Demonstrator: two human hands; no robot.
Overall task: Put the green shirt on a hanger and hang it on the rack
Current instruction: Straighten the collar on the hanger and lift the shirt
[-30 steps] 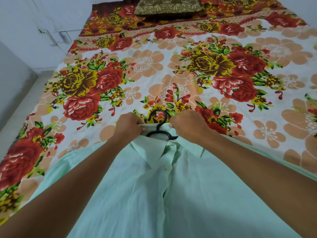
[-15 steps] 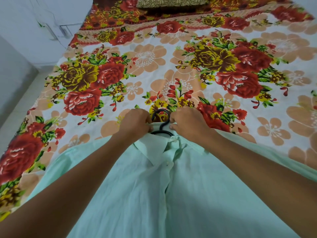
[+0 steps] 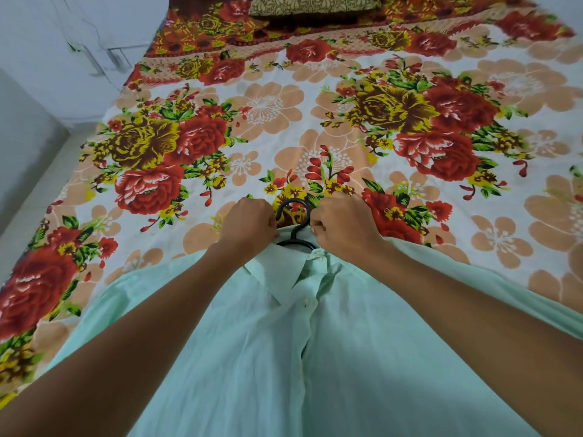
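Both hands grip shirt collar — floral bedsheet beneath.

The bed in front of me is covered by a floral sheet with red and yellow roses and peach blossoms on white. My green shirt lies spread flat on its near part, collar away from me. A black hanger pokes out at the collar. A patterned pillow sits at the far end.

2 bare forearms enter from 7 and 5 o'clock, no sleeves, watches or rings showing; left hand and right hand are both curled into fists.
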